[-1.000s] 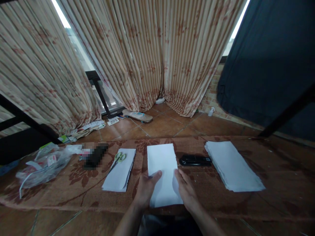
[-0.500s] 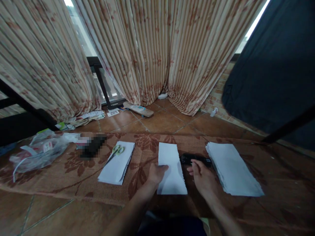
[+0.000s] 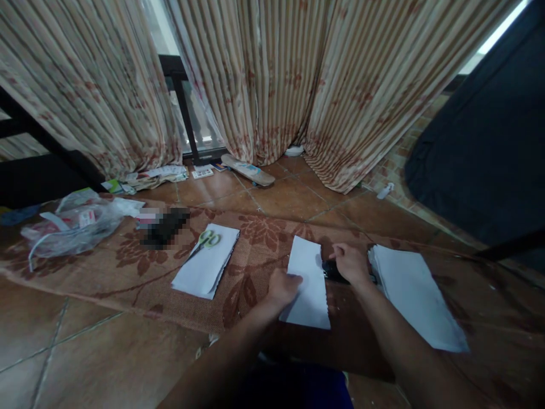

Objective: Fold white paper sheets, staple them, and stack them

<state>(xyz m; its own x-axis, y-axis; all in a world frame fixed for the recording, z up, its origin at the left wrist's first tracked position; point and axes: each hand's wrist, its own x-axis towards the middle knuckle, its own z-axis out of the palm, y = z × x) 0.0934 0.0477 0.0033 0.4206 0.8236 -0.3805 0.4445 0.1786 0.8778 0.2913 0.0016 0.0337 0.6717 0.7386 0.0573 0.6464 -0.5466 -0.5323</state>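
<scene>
In the middle of the cloth, my left hand (image 3: 284, 288) grips the left edge of a narrow white sheet stack (image 3: 307, 301), its thumb lying on top and its other fingers largely hidden. My right hand (image 3: 351, 264) is closed, fingers curled near the stack's upper right edge; what is between them, if anything, is hidden. Partly covered by this hand is a black elongated object (image 3: 334, 271). Farther right lies a thicker stack of white paper (image 3: 415, 292). On the left, green-handled scissors (image 3: 208, 239) rest on another small paper stack (image 3: 208, 270).
A patterned brown cloth (image 3: 140, 272) covers the low surface. At its left end are a clear plastic bag (image 3: 80, 227) and a blurred dark item (image 3: 166, 227). Beyond it, a skateboard (image 3: 249, 170) lies on the tiled floor before striped curtains (image 3: 281, 85).
My right hand has moved up and its fingers have curled toward the stack's upper right edge. The view has shifted slightly. My left hand keeps its hold on the paper, now slightly tilted.
</scene>
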